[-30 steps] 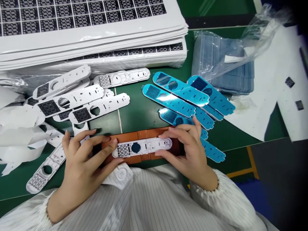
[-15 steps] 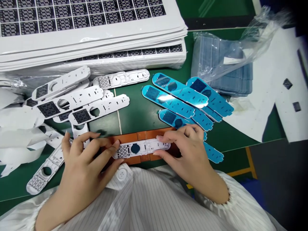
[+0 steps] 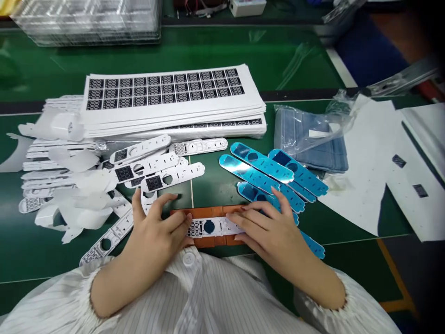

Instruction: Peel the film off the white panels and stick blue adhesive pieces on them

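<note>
A long white plastic panel, with digit-shaped cutouts at its left end and a round hole, lies in an orange-brown fixture at the table's near edge. My left hand grips the panel's left end between thumb and fingers. At the other end, my right hand holds it, thumb below and fingers laid over the top, hiding that tip. Just beyond my left hand lie white panels with dark display stickers. Several panels with shiny blue faces lie overlapped beyond my right hand.
Sheets of black digit stickers are stacked behind. Peeled white backing scraps and more white panels are at the left. A plastic bag of bluish sheets and white paper lie right. Clear trays stand far back.
The view has tilted up, showing more of the table's far side. My right fingers have flattened onto the panel's right end; my left hand still grips the left end.
</note>
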